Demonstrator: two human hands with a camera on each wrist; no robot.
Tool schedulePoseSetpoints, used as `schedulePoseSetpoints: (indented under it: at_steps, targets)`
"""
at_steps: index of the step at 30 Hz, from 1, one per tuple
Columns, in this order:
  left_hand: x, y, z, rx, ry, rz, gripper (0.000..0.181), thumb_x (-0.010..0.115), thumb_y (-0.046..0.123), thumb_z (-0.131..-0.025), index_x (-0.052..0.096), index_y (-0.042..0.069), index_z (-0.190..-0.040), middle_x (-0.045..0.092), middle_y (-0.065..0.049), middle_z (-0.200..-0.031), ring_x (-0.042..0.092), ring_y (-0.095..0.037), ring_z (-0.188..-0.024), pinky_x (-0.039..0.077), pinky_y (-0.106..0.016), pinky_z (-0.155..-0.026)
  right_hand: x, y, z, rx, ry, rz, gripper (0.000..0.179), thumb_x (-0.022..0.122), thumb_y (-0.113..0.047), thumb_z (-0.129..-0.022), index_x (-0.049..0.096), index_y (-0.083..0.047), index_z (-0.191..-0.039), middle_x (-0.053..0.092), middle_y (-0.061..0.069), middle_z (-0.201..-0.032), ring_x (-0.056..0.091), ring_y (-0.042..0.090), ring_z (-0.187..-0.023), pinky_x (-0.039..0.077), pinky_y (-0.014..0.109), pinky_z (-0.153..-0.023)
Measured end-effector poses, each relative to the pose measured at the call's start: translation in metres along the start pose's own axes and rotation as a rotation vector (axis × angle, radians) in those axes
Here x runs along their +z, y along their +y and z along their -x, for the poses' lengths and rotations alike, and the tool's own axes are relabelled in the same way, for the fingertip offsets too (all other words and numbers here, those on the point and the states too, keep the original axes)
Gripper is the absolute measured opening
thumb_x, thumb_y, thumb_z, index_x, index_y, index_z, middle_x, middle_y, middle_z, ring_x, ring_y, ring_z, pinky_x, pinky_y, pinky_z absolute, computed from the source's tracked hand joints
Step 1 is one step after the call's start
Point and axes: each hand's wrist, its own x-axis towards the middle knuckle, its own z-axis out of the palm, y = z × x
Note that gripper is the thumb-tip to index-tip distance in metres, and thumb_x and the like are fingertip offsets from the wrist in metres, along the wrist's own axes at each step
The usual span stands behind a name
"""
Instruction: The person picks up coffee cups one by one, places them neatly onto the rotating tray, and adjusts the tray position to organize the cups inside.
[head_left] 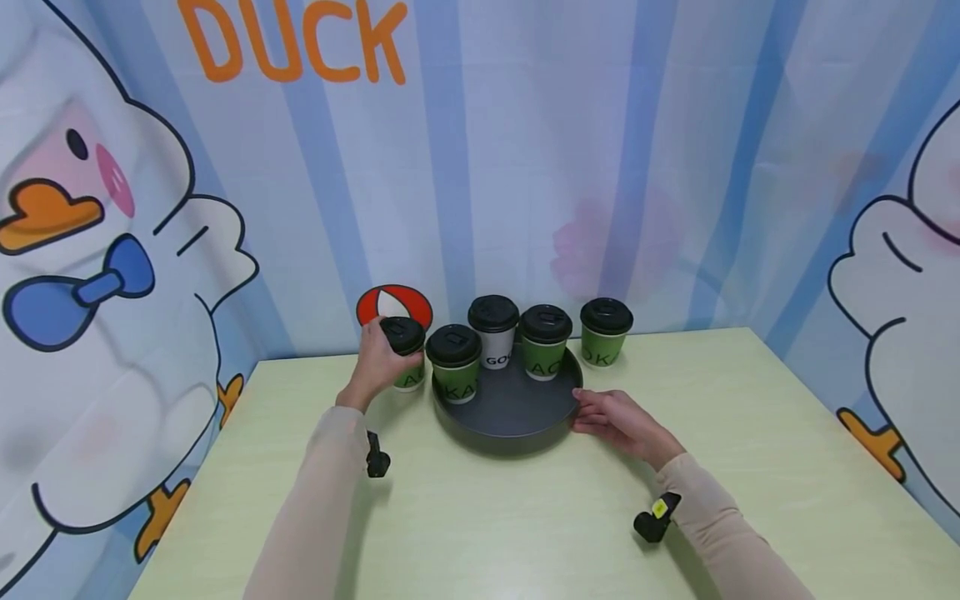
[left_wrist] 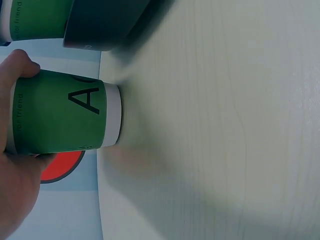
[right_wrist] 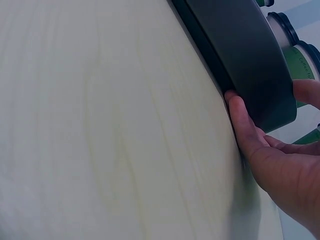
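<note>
My left hand point(head_left: 380, 364) grips a green paper cup point(left_wrist: 60, 112) with a black lid, fingers and thumb wrapped round its upper part. The cup is upright, left of a round dark grey tray point(head_left: 510, 417); whether its base touches the table I cannot tell. At the tray's right side, my right hand point(head_left: 618, 423) pinches the raised edge, one digit over the rim and others low against the wall. Standing in the tray are a green cup point(head_left: 456, 379) at left, a white cup point(head_left: 496, 346) at back and another green cup point(head_left: 543, 357) at right, all black-lidded.
One more green cup point(head_left: 602, 346) with a black lid stands on the table behind the tray's right side. The pale wooden table point(head_left: 480, 508) ends at a blue striped curtain point(head_left: 510, 150) printed with cartoon ducks.
</note>
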Motion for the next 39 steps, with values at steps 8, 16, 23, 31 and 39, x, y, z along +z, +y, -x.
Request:
schedulePoseSetpoints:
  at_steps: [8,16,23,31,39]
  targets:
    - [-0.008,0.002,0.002,-0.003,0.001,0.004,0.098,0.080,0.030,-0.084,0.021,-0.004,-0.154,0.031,-0.027,-0.149,0.043,-0.042,-0.126,0.047,-0.058,-0.104,0.000,0.000,-0.001,0.006,0.007,-0.004,0.034,0.056,-0.020,-0.108,0.053,0.012,-0.120,0.065,0.010,-0.095,0.071,0.015,-0.087,0.061,0.031,-0.088]
    - [-0.017,0.005,0.008,0.017,-0.018,0.024,0.094,0.081,0.028,-0.084,0.025,-0.004,-0.152,0.034,-0.027,-0.146,0.043,-0.040,-0.125,0.046,-0.059,-0.104,-0.002,0.000,0.000,0.001,0.003,0.006,0.039,0.058,-0.022,-0.108,0.052,0.013,-0.123,0.065,0.010,-0.097,0.071,0.015,-0.088,0.061,0.031,-0.089]
    - [-0.025,0.006,0.016,0.075,-0.037,0.040,0.087,0.081,0.022,-0.082,0.031,-0.006,-0.148,0.039,-0.025,-0.143,0.044,-0.039,-0.125,0.045,-0.058,-0.105,-0.001,-0.001,0.001,0.006,0.004,0.009,0.037,0.058,-0.023,-0.107,0.053,0.012,-0.119,0.063,0.010,-0.097,0.071,0.016,-0.088,0.061,0.031,-0.089]
    - [-0.030,0.009,0.021,0.209,-0.039,0.075,0.059,0.083,0.016,-0.081,0.052,-0.002,-0.128,0.057,-0.019,-0.123,0.057,-0.033,-0.107,0.053,-0.051,-0.092,-0.001,-0.001,0.002,0.000,-0.005,0.001,0.032,0.058,-0.021,-0.107,0.055,0.010,-0.116,0.065,0.010,-0.095,0.071,0.017,-0.088,0.060,0.033,-0.090]
    - [-0.035,0.021,0.040,0.207,-0.076,0.108,0.070,0.084,0.017,-0.082,0.046,-0.002,-0.138,0.050,-0.019,-0.134,0.053,-0.033,-0.117,0.052,-0.053,-0.096,-0.002,0.000,0.001,-0.007,-0.014,-0.005,0.030,0.058,-0.021,-0.107,0.055,0.008,-0.114,0.064,0.009,-0.095,0.070,0.016,-0.088,0.061,0.031,-0.089]
